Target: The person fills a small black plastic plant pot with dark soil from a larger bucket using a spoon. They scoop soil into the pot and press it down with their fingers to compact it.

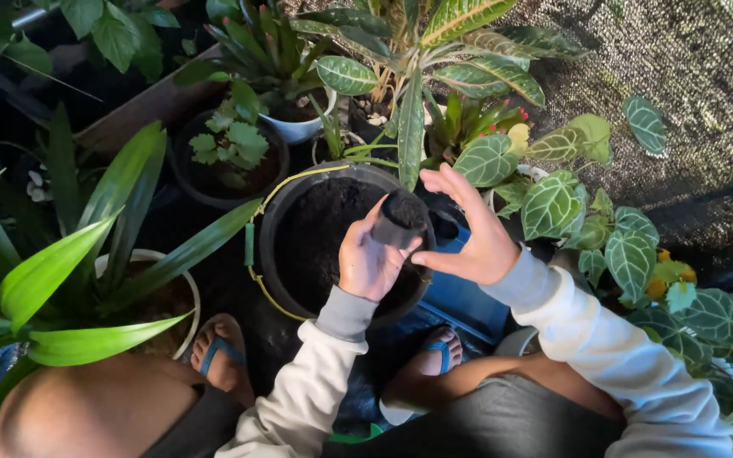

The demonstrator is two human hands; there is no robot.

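We find the left hand [369,259] clamped around a small black nursery pot [400,219], fingers wrapped about its side wall. The small pot is filled with dark soil and is held above the large black pot [286,222], over the right part of its soil bed. The right hand [468,233] is empty, its fingers spread apart and its palm turned toward the small pot. It stands just beside the pot on the right, and we cannot tell whether its thumb touches the pot or the other hand.

We note that the small pot's long axis, base to mouth, is tilted: the soil-filled mouth points up and away from the person, toward the plants behind, while the base sits low in the left palm. The left hand is therefore the one in contact; the right is the nearer free hand, lying to the right of the pot and level with its mouth.

A green-and-yellow wire handle [252,246] hangs along the large pot's left rim. Around it we see a dark pot with a small leafy seedling [231,144], a white pot with long green leaves [61,280], veined heart-shaped foliage [553,203] and a blue container [464,297]. The person's sandalled feet [222,348] rest on the ground below.
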